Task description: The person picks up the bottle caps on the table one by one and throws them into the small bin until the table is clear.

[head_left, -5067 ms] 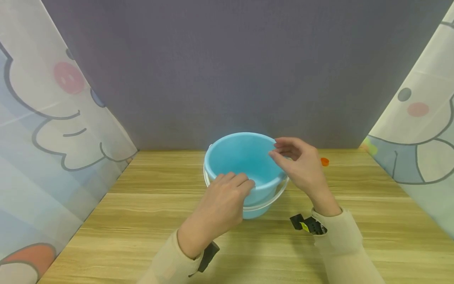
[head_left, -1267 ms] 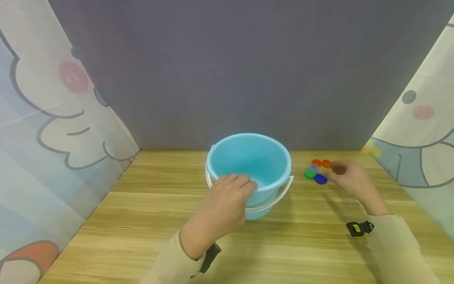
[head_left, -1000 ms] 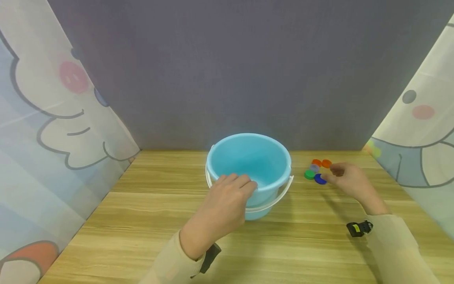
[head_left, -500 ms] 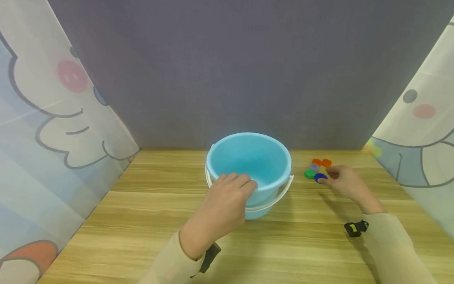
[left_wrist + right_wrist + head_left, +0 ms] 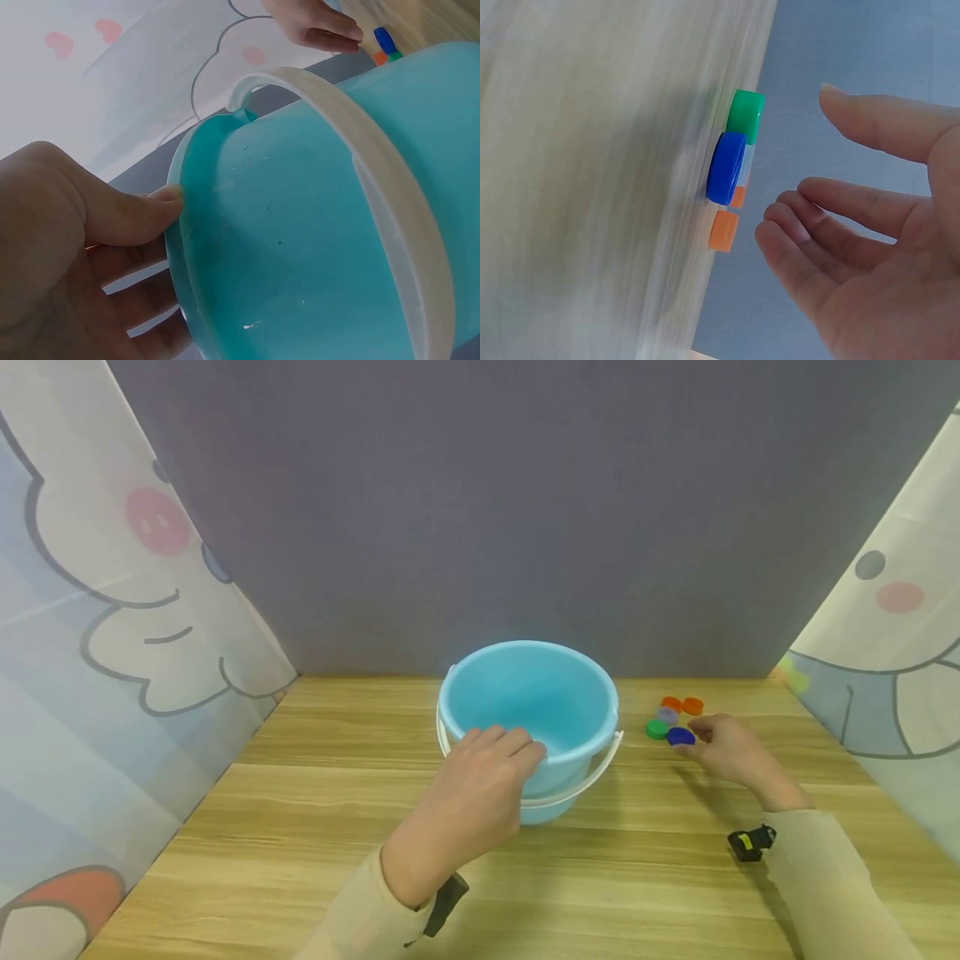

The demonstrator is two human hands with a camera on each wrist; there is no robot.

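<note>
A light blue bucket (image 5: 525, 702) with a white handle (image 5: 570, 795) stands upright on the wooden table. My left hand (image 5: 468, 785) grips its near rim; the left wrist view shows the thumb (image 5: 139, 217) outside and the other fingers on the inner side. To the right of the bucket my right hand (image 5: 738, 756) hovers beside a blue bottle cap (image 5: 681, 737). Thumb and fingers are spread apart with nothing between them in the right wrist view. Near the blue cap lie a green cap (image 5: 657, 729), a pale purple cap (image 5: 667, 717) and two orange caps (image 5: 693, 706).
A dark grey panel (image 5: 480, 518) rises behind the wooden table (image 5: 315, 827). Cartoon-printed cloth walls (image 5: 150, 635) flank both sides. Each wrist bears a black camera (image 5: 750, 842).
From the bucket's right rim, my right hand has moved right to the caps; in the last second it shifts slightly beside the blue one. My left hand stays on the rim.
</note>
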